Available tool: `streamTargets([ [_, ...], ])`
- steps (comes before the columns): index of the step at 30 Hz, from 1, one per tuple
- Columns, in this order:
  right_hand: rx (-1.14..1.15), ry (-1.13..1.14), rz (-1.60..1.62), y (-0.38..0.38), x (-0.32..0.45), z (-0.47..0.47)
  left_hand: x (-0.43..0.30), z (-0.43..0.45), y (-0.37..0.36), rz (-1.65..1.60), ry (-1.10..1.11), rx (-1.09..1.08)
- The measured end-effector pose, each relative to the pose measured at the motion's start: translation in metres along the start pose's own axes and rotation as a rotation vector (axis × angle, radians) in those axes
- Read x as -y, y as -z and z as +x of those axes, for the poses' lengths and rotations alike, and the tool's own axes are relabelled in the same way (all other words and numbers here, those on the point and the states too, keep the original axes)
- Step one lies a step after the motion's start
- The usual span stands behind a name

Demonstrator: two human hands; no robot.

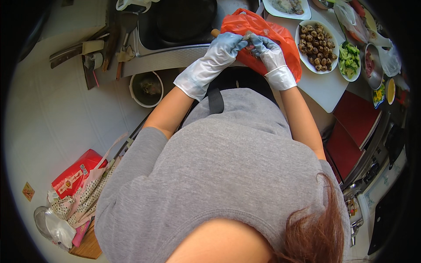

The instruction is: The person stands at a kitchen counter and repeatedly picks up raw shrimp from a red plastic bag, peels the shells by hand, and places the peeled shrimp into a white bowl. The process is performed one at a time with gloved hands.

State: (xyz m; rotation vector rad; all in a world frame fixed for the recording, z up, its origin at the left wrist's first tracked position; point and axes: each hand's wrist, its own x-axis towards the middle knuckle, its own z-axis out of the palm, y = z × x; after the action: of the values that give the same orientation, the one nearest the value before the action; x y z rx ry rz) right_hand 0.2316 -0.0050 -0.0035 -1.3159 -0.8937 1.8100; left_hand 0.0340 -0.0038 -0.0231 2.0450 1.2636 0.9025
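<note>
Both hands wear long rubber gloves, white at the cuffs and bluish at the fingers. My left hand (227,47) and my right hand (264,49) meet over a crumpled red plastic bag (284,36), their fingertips pinching a small greyish, translucent piece (247,35) between them. What the piece is cannot be told; it may be raw seafood. The tan end of a round handle (215,32) shows just beyond my left hand; whether I hold it is unclear. More small pieces lie in the bag, partly hidden by my right hand.
A sink (184,26) lies ahead. On the right stand a white dish of peeled shrimp (289,7), a plate of speckled quail eggs (317,46), a dish of chopped greens (349,60) and a metal bowl of meat (371,65). A white bucket (131,87) stands below the counter's left part.
</note>
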Motion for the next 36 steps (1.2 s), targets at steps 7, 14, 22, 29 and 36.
streamTargets([
  [7,-0.015,0.117,-0.019,-0.01,-0.012,0.011,0.009,0.003,-0.003,-0.11,-0.034,0.202],
  [14,-0.004,0.232,-0.378,0.021,-0.007,0.014,-0.009,0.003,0.027,-0.405,0.523,0.116],
  [22,0.362,0.478,-0.784,0.055,-0.022,0.04,-0.028,0.028,0.031,-0.506,0.54,0.226],
  [29,0.129,0.178,-0.869,0.03,0.004,0.017,-0.02,0.018,0.009,-0.675,0.885,0.024],
  [36,0.083,0.502,-1.217,0.015,-0.01,0.022,-0.031,0.015,0.011,-0.755,1.003,-0.008],
])
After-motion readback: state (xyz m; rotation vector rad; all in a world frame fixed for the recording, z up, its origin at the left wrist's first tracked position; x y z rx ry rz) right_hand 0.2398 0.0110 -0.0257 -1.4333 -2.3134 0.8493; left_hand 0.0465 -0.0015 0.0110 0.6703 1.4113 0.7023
